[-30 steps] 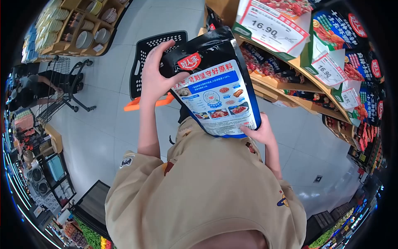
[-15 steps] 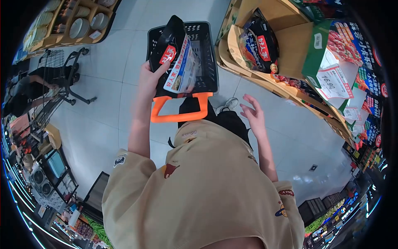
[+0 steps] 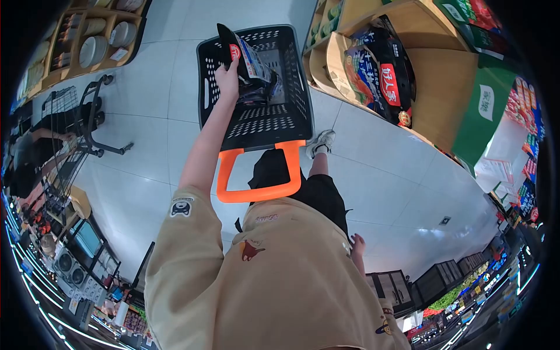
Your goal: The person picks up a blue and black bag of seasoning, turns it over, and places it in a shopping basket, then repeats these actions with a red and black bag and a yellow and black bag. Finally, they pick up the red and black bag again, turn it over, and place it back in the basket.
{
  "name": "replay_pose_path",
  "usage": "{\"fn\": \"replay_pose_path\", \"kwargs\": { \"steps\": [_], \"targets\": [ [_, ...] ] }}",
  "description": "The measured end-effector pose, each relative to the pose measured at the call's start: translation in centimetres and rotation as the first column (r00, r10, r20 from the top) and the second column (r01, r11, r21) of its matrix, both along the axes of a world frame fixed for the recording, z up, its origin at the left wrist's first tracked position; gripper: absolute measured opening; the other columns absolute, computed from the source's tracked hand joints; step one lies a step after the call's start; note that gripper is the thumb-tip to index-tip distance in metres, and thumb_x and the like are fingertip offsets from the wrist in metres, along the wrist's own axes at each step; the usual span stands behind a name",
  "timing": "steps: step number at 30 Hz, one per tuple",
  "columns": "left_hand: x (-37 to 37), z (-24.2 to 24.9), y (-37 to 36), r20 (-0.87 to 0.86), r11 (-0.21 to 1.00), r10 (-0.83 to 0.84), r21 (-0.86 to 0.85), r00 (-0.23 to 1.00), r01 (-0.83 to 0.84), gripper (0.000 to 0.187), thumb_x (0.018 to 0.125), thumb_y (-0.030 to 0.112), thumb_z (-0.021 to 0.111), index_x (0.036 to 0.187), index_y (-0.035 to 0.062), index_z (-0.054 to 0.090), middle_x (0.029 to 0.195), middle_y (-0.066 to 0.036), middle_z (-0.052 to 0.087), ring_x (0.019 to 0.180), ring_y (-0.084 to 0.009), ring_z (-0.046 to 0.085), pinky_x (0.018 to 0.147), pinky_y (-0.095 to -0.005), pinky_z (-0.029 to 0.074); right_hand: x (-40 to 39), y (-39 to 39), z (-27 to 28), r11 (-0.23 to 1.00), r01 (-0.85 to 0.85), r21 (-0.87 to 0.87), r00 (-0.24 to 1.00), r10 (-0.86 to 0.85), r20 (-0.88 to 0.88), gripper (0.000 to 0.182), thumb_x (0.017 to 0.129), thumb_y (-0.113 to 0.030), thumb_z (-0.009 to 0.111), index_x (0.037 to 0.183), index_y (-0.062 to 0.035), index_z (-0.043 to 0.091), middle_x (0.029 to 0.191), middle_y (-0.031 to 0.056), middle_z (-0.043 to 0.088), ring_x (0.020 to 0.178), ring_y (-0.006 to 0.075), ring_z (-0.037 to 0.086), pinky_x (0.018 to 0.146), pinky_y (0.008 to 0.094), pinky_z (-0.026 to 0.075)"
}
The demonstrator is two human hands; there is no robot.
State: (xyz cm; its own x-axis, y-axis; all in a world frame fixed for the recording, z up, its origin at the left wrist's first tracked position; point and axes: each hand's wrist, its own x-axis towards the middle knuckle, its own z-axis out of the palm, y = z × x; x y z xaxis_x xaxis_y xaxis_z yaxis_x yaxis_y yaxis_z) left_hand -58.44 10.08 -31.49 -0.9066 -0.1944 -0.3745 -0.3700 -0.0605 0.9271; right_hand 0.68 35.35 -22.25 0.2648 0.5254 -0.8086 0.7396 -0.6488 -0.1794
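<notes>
My left hand point(image 3: 228, 79) grips the top of a black food pouch point(image 3: 252, 61) with a red label and a blue-and-white front. The pouch is tilted inside the black shopping basket point(image 3: 256, 135), near its far left side. Dark packaging shows under the pouch, but I cannot make out its kind. The basket's orange handle point(image 3: 259, 194) lies close to my body. Down beside my right hip is my right hand point(image 3: 357, 244), partly hidden by my shirt, its visible fingers apart and nothing seen in them.
A wooden shelf bin point(image 3: 440, 87) on the right holds similar black pouches point(image 3: 388, 76), next to a green display box point(image 3: 483, 111). At the left, a person point(image 3: 29, 149) is beside a metal shopping cart point(image 3: 87, 122). A shelf of dishes point(image 3: 87, 38) stands at the upper left.
My left hand has lowered the pouch forward into the basket. My right hand has dropped back beside my hip. The basket and right shelf appear larger in view, and one foot has shifted.
</notes>
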Motion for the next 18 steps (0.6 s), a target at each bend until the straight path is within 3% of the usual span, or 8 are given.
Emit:
{"fn": "replay_pose_path", "kwargs": {
  "steps": [4, 7, 9, 11, 13, 15, 17, 18],
  "targets": [
    [-0.6, -7.4, 2.5, 0.071, 1.0, -0.013, 0.004, 0.997, 0.013, 0.017, 0.08, 0.014, 0.051, 0.086, -0.0013, 0.056, 0.073, -0.003, 0.056, 0.063, -0.0084, 0.049, 0.058, -0.0225, 0.038, 2.3, -2.7, 1.6, 0.985, -0.165, 0.042, 0.984, 0.161, 0.083, 0.031, 0.075, -0.012, 0.046, 0.106, -0.01, 0.047, 0.094, 0.0081, 0.056, 0.071, 0.014, 0.054, 0.048, 0.0243, 0.039],
    [-1.5, -12.4, 4.1, 0.085, 0.99, 0.112, 0.08, 0.99, -0.119, 0.019, 0.081, 0.013, 0.047, 0.091, -0.0021, 0.053, 0.081, -0.007, 0.056, 0.07, -0.0128, 0.051, 0.064, -0.0259, 0.04, 5.7, -4.2, 1.4, 0.917, -0.399, 0.018, 0.917, 0.399, 0.017, 0.03, 0.074, -0.003, 0.043, 0.104, -0.0034, 0.049, 0.091, 0.0088, 0.057, 0.07, 0.014, 0.053, 0.059, 0.0224, 0.041],
    [-2.0, -14.6, 4.7, 0.229, 0.987, 0.116, 0.082, 0.966, -0.138, 0.015, 0.082, 0.016, 0.047, 0.09, 0.0039, 0.051, 0.066, -0.001, 0.051, 0.056, -0.0112, 0.047, 0.05, -0.0249, 0.037, 10.7, -5.0, -0.3, 0.885, -0.456, 0.093, 0.881, 0.463, -0.094, 0.031, 0.073, 0.0, 0.043, 0.103, -0.0011, 0.049, 0.085, 0.0088, 0.057, 0.069, 0.0127, 0.053, 0.064, 0.022, 0.041],
    [-2.7, -17.4, 4.9, 0.227, 0.992, 0.065, 0.089, 0.972, -0.087, 0.013, 0.083, 0.016, 0.045, 0.09, 0.0054, 0.049, 0.068, -0.003, 0.05, 0.062, -0.0138, 0.048, 0.055, -0.027, 0.041, 9.5, -5.8, 0.5, 0.879, -0.465, 0.103, 0.876, 0.474, -0.091, 0.03, 0.072, 0.001, 0.044, 0.102, -0.0011, 0.05, 0.084, 0.0091, 0.057, 0.073, 0.0127, 0.053, 0.065, 0.0232, 0.042],
    [-2.7, -19.0, 5.6, 0.258, 0.989, 0.045, 0.127, 0.965, -0.08, 0.012, 0.084, 0.016, 0.042, 0.091, 0.0066, 0.048, 0.072, -0.003, 0.05, 0.063, -0.0138, 0.049, 0.056, -0.0283, 0.042, 7.8, -6.1, 2.5, 0.939, -0.344, -0.023, 0.936, 0.341, -0.081, 0.029, 0.073, 0.001, 0.044, 0.101, -0.0016, 0.051, 0.09, 0.0088, 0.056, 0.076, 0.0136, 0.052, 0.068, 0.0238, 0.041],
    [-3.0, -18.5, 5.9, 0.356, 0.99, -0.016, 0.136, 0.934, -0.035, 0.012, 0.085, 0.016, 0.039, 0.092, 0.0088, 0.047, 0.077, -0.003, 0.051, 0.066, -0.0148, 0.05, 0.058, -0.0309, 0.043, 7.7, -6.2, 3.0, 0.922, -0.381, -0.064, 0.925, 0.38, -0.032, 0.029, 0.073, 0.002, 0.044, 0.1, -0.0013, 0.051, 0.094, 0.008, 0.054, 0.08, 0.015, 0.052, 0.071, 0.0243, 0.041],
    [-3.4, -18.4, 6.5, 0.411, 0.924, 0.073, 0.316, 0.909, -0.217, 0.016, 0.085, 0.016, 0.04, 0.087, 0.005, 0.052, 0.072, -0.005, 0.052, 0.061, -0.0156, 0.052, 0.051, -0.0292, 0.041, 8.2, -6.5, 3.1, 0.892, -0.452, -0.01, 0.891, 0.451, -0.054, 0.028, 0.073, 0.003, 0.045, 0.1, -0.0009, 0.051, 0.095, 0.0087, 0.054, 0.083, 0.015, 0.053, 0.074, 0.0242, 0.041],
    [-3.6, -19.1, 6.7, 0.414, 0.924, 0.072, 0.315, 0.908, -0.217, 0.016, 0.085, 0.016, 0.04, 0.087, 0.005, 0.052, 0.072, -0.005, 0.052, 0.061, -0.0156, 0.052, 0.051, -0.0292, 0.041, 7.4, -6.5, 3.7, 0.9, -0.435, -0.019, 0.897, 0.432, -0.093, 0.027, 0.074, 0.004, 0.046, 0.1, -0.0003, 0.051, 0.096, 0.0097, 0.054, 0.087, 0.0155, 0.052, 0.076, 0.0249, 0.04]
  ]
}}
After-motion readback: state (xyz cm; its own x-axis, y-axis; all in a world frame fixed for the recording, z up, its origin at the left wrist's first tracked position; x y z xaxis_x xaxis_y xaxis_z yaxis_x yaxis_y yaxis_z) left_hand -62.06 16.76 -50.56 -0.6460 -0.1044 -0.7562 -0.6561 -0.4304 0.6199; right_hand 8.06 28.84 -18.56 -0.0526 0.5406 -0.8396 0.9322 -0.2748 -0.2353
